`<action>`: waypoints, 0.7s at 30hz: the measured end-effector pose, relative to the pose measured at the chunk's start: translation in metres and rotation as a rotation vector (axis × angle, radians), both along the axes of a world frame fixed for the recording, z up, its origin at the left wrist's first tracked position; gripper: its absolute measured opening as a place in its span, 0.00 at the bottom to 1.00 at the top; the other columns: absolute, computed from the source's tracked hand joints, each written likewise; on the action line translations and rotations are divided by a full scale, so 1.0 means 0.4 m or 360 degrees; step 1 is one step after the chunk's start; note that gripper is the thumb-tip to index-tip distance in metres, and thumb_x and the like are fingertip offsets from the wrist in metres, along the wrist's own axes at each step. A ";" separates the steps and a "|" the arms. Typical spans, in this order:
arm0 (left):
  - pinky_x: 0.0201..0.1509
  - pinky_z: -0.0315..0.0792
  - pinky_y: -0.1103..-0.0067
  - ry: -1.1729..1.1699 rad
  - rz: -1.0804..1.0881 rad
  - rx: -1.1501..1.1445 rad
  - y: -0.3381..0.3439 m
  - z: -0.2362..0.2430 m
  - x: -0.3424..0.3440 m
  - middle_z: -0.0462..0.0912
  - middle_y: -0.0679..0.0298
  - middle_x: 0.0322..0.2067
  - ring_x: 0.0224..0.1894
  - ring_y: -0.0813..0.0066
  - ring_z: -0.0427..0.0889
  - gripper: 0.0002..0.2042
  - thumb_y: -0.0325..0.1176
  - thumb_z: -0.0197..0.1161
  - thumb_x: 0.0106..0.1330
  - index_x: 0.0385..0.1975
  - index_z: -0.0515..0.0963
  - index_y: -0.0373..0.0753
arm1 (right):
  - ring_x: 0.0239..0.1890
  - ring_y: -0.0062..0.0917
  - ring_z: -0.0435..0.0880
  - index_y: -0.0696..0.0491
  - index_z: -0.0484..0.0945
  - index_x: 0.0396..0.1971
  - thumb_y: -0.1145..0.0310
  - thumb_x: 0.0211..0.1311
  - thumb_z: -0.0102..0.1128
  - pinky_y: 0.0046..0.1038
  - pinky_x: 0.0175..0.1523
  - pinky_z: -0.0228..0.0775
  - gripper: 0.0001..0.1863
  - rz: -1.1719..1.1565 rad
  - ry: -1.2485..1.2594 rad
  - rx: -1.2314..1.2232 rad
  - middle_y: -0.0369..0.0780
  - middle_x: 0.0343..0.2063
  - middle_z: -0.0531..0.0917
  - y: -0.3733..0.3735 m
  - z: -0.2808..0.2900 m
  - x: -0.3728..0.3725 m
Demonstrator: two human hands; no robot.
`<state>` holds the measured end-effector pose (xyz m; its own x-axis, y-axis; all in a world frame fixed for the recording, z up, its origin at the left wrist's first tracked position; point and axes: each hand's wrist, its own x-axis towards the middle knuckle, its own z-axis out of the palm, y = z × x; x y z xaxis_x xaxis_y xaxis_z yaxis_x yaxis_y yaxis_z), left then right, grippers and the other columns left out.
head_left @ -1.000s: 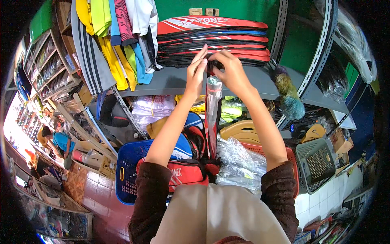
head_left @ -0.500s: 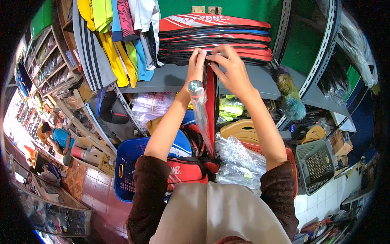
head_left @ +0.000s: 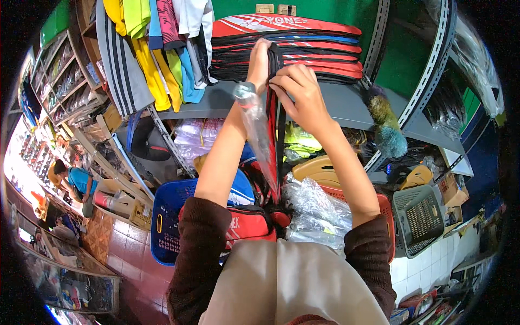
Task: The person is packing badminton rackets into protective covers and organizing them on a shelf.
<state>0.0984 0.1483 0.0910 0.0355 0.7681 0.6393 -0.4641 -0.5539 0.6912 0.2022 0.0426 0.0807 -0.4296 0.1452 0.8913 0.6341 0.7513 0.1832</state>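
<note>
A narrow red-and-black racket bag (head_left: 275, 130) stands on end in front of me, seen edge-on. My left hand (head_left: 260, 64) is closed around its upper end. With fingers bent together, my right hand (head_left: 301, 91) pinches the bag's black edge just below the top; whether a zipper pull is in the fingers is too small to tell. A racket handle in clear plastic (head_left: 253, 111) leans leftward before the bag, its butt end up across my left forearm. The rest of the racket is hidden.
Behind my hands, a stack of red racket bags (head_left: 325, 49) lies on a grey shelf (head_left: 346, 105). Shirts (head_left: 162, 49) hang at left. Below stand a blue basket (head_left: 162, 238), plastic-wrapped goods (head_left: 317, 214) and a grey crate (head_left: 417, 222). A person in blue (head_left: 81, 181) sits far left.
My left hand has moved up with the bag's top end, which now shows above my right hand. The right hand is slightly lower. The racket handle has tipped left.
</note>
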 end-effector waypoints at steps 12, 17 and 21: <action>0.34 0.63 0.81 -0.0045 -0.0152 0.0016 0.033 -0.065 -0.042 0.70 0.71 0.23 0.27 0.83 0.67 0.21 0.50 0.41 0.69 0.27 0.72 0.38 | 0.50 0.37 0.73 0.59 0.74 0.43 0.63 0.60 0.52 0.32 0.54 0.62 0.17 0.0009 0.0086 -0.0522 0.45 0.46 0.75 0.036 0.068 -0.004; 0.34 0.66 0.81 0.0072 0.0095 -0.0016 0.010 -0.061 0.005 0.75 0.66 0.26 0.28 0.81 0.71 0.27 0.56 0.37 0.69 0.27 0.72 0.36 | 0.51 0.39 0.72 0.61 0.71 0.47 0.58 0.63 0.48 0.32 0.55 0.62 0.21 -0.0065 0.0206 -0.0722 0.47 0.47 0.75 0.077 0.040 0.030; 0.31 0.65 0.79 0.0024 0.0230 -0.0217 0.033 -0.068 -0.015 0.73 0.66 0.20 0.24 0.79 0.69 0.28 0.58 0.40 0.67 0.23 0.72 0.37 | 0.48 0.38 0.73 0.57 0.72 0.44 0.53 0.51 0.61 0.34 0.51 0.62 0.26 -0.0243 0.0079 -0.0242 0.44 0.44 0.74 0.026 -0.014 0.026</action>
